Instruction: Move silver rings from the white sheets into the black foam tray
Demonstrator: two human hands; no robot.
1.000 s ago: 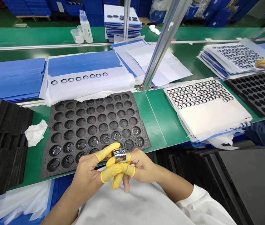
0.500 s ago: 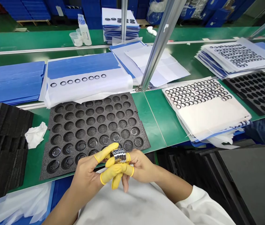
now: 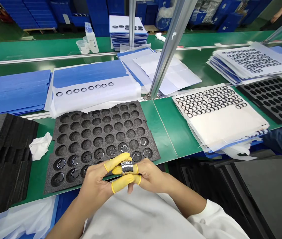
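A short stack of shiny metal rings [image 3: 127, 167] sits between my two hands, above the front edge of a dark grey foam tray [image 3: 49, 174]. My left hand [image 3: 97, 181] is closed on the stack from the left, fingers above and thumb below. From the other side my right hand [image 3: 149, 176] grips the same rings. Yellow finger covers show on both hands; some fingertips overlap and are hidden. Several round pockets in the tray's front rows hold rings, such as the ring [image 3: 61, 163] at the left. Most back pockets show bare foam.
Left of the tray lie a crumpled white tissue [image 3: 40, 146] and stacked foam trays [image 3: 11, 159]. Behind is a white sheet [image 3: 93, 98] with a row of rings. A metal post [image 3: 167, 53] rises behind the tray; a ring-covered sheet stack [image 3: 220, 126] lies right.
My fingers have shifted around the ring stack, and the fingers below it have drawn in. The stack sits straighter. The whole view has moved slightly.
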